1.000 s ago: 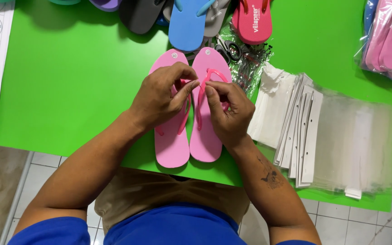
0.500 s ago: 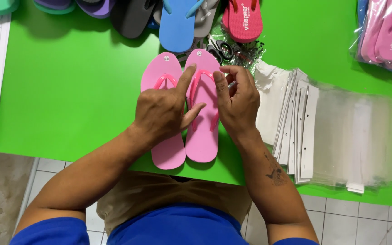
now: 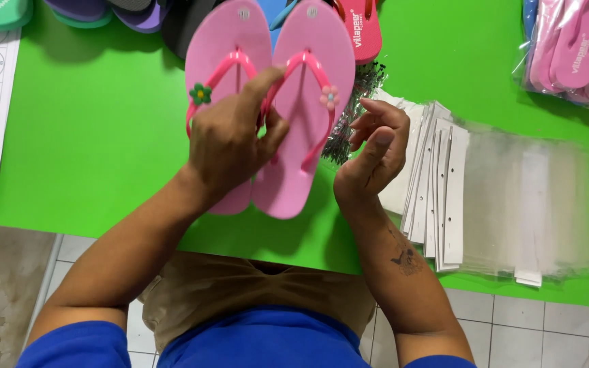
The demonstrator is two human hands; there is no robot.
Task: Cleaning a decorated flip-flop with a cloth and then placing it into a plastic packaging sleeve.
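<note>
Left hand (image 3: pixel 230 146) pinches 2 pink foam flip-flops (image 3: pixel 288 109) together at straps; right hand (image 3: pixel 373 153) empty, half-curled beside. Keep soles aligned.

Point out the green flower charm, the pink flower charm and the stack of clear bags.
green flower charm (image 3: pixel 200 93), head view, its centre on the left strap
pink flower charm (image 3: pixel 329 97), head view, its centre on the right strap
stack of clear bags (image 3: pixel 512 197), head view, top bag's middle

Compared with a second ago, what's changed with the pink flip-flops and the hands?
The left hand now holds the pink flip-flops alone, lifted off the green table. The right hand has let go and hangs open beside them. The clear bags stayed put.
</note>
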